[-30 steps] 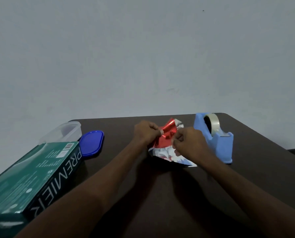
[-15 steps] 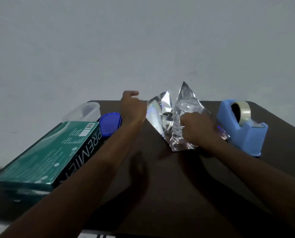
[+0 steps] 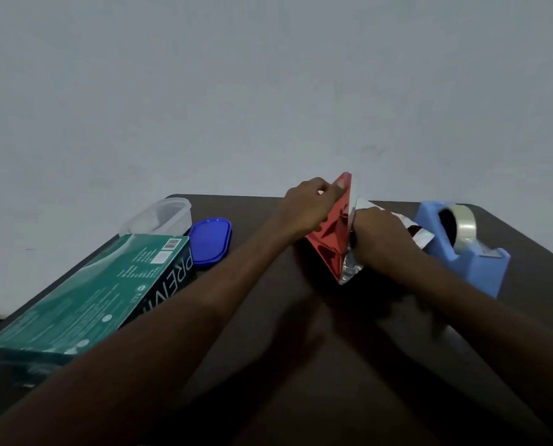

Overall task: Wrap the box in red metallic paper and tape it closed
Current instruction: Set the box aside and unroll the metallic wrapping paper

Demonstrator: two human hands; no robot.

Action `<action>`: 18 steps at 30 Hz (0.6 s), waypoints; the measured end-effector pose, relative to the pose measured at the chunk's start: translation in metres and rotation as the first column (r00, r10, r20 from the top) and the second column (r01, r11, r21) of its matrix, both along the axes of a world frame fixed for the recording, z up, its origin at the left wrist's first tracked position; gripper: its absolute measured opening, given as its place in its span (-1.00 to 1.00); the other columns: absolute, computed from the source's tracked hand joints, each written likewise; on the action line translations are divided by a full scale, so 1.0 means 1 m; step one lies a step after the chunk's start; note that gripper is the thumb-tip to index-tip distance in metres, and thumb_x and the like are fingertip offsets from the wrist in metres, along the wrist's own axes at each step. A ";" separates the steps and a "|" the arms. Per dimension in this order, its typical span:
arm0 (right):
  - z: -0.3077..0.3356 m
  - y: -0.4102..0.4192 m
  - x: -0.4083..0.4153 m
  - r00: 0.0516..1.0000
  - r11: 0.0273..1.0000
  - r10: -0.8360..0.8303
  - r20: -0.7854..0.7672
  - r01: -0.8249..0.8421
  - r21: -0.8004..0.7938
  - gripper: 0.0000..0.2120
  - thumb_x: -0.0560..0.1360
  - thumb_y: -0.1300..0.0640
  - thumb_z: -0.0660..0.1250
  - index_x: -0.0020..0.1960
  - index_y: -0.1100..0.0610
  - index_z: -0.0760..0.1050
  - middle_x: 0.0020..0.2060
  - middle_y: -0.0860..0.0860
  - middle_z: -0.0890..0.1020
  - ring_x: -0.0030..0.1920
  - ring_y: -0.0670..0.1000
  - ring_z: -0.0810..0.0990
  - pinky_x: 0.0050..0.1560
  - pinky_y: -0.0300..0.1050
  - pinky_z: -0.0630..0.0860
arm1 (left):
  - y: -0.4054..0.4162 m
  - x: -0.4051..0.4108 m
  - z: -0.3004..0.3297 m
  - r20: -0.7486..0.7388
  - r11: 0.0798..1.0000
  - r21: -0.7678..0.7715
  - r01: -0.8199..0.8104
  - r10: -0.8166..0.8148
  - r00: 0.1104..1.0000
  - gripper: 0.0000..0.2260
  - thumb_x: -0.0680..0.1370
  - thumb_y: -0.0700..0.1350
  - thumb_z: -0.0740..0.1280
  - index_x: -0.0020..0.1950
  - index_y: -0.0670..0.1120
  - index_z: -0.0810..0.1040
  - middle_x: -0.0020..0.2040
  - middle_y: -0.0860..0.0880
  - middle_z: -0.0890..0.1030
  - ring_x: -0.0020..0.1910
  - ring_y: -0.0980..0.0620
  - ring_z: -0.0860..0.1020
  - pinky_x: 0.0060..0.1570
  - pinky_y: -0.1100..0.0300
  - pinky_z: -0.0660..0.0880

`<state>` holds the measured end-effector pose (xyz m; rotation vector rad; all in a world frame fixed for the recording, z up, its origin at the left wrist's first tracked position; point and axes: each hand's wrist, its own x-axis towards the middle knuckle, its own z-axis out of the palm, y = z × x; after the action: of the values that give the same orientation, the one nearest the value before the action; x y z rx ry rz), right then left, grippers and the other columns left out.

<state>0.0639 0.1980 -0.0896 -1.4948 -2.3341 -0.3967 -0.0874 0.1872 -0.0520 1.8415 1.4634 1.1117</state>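
Both hands pinching folded red paper [image 3: 328,239]: left hand [image 3: 307,209] at top corner, right hand [image 3: 376,235] gripping edge. Should be unfolding gently, avoiding tears.

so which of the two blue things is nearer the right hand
The tape dispenser, just beside the right hand; the blue lid lies far off, past the left arm.

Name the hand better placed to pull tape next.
Probably the right hand: it grips the red metallic paper right beside the blue tape dispenser. The left hand pinches the paper's top corner on the far side.
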 end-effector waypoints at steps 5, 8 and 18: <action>-0.014 -0.012 -0.013 0.985 0.984 0.092 0.144 -0.112 0.135 -0.68 -0.01 0.42 0.61 -0.37 0.29 0.53 -0.49 0.11 0.55 -0.47 0.16 0.61 -0.44 -0.11 0.53 | 0.019 0.012 0.001 0.034 0.984 -0.111 -0.141 0.145 0.989 -0.51 0.44 0.23 0.40 0.08 -0.18 0.57 -0.01 -0.13 0.64 0.00 -0.12 0.63 -0.02 0.05 0.60; -0.017 -0.021 -0.015 0.971 0.986 0.103 0.215 -0.129 0.109 -0.68 0.00 0.27 0.63 -0.30 0.20 0.59 -0.40 0.12 0.62 -0.41 0.15 0.61 -0.37 -0.10 0.49 | 0.026 0.010 0.001 -0.009 0.968 -0.187 -0.168 0.169 0.986 -0.54 0.34 0.21 0.50 -0.14 -0.18 0.54 -0.24 -0.12 0.60 -0.26 -0.06 0.62 -0.27 0.17 0.58; 0.001 0.002 0.013 0.986 0.996 0.005 0.164 -0.020 0.084 -0.65 0.40 0.13 0.42 0.18 -0.05 0.56 -0.07 0.03 0.68 0.01 0.13 0.64 -0.04 -0.06 0.44 | 0.034 -0.063 -0.013 -0.005 0.907 -0.310 -0.284 0.297 0.955 -0.95 0.47 -0.32 0.40 -0.09 -0.26 0.59 -0.22 -0.16 0.65 -0.34 -0.05 0.63 -0.30 0.08 0.65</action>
<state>0.0771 0.1999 -0.0889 -1.4566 -2.4162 -0.6306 -0.1502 0.2207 -0.0646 1.4087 1.8141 0.9787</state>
